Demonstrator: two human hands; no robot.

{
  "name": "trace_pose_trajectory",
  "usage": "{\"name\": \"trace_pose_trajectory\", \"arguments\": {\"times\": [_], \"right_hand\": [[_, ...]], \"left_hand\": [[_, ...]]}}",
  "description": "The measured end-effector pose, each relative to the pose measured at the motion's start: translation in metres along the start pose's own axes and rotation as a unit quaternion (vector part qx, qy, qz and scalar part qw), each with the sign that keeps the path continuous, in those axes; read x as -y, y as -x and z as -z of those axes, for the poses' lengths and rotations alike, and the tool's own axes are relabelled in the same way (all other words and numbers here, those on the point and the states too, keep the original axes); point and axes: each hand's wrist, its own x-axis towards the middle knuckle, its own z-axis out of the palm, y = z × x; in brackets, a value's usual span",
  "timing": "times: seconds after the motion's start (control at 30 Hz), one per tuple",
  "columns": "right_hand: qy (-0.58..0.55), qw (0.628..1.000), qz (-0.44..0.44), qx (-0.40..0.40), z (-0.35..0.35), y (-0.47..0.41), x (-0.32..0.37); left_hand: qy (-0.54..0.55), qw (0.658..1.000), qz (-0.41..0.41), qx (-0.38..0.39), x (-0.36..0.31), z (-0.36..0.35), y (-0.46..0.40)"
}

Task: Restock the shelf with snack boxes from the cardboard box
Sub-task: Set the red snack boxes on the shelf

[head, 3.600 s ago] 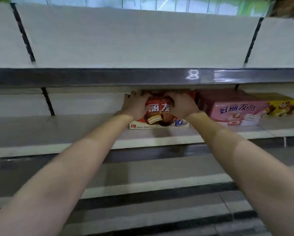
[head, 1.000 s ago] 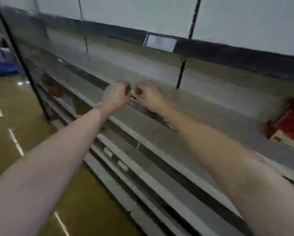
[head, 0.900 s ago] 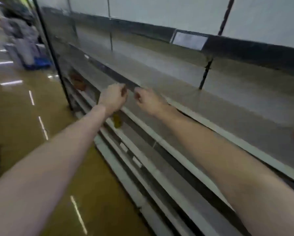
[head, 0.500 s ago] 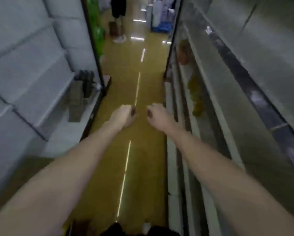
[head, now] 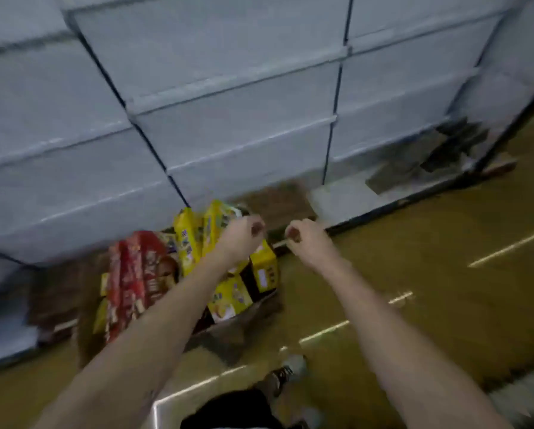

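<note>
Head view: left hand (head: 242, 235) & right hand (head: 304, 239) both fisted, empty; cardboard box (head: 228, 332) w/ snack boxes (head: 194, 243) at 7 o'clock of left hand. Labels too blurred to read.

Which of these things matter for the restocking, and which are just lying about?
For the job:
cardboard box
red snack boxes
yellow snack boxes
both hands, curled and holding nothing: left hand, right hand

Just lying about:
dark clutter on the far bottom shelf

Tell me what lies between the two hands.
Head view: nothing held between the left hand and right hand; only bare floor and the shelf base edge show behind.
</note>
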Motion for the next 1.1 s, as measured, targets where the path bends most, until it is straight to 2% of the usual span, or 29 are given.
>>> {"name": "trace_pose_trajectory", "arguments": {"times": [0.23, 0.37, 0.5, 0.63, 0.8, 0.9, 1.1], "right_hand": [[0.017, 0.985, 0.131, 0.114, -0.066, -0.054, 0.115], [0.049, 0.966, 0.200, 0.159, -0.103, -0.075, 0.171], [0.083, 0.941, 0.257, 0.202, -0.138, -0.090, 0.210], [0.119, 0.915, 0.331, 0.198, -0.169, -0.105, 0.232], [0.179, 0.843, 0.471, 0.186, -0.193, -0.127, 0.254], [0.252, 0.773, 0.526, 0.248, -0.200, -0.133, 0.266], [0.277, 0.676, 0.584, 0.354, -0.202, -0.140, 0.275]], "left_hand": [[0.036, 0.986, 0.126, -0.104, 0.098, 0.055, 0.076], [0.074, 0.957, 0.225, -0.170, 0.151, 0.073, 0.106], [0.119, 0.926, 0.276, -0.229, 0.185, 0.078, 0.126], [0.160, 0.897, 0.337, -0.235, 0.211, 0.068, 0.136], [0.145, 0.882, 0.393, -0.216, 0.217, 0.054, 0.145], [0.103, 0.871, 0.445, -0.183, 0.205, 0.051, 0.142], [0.099, 0.824, 0.520, -0.201, 0.191, 0.027, 0.129]]}}
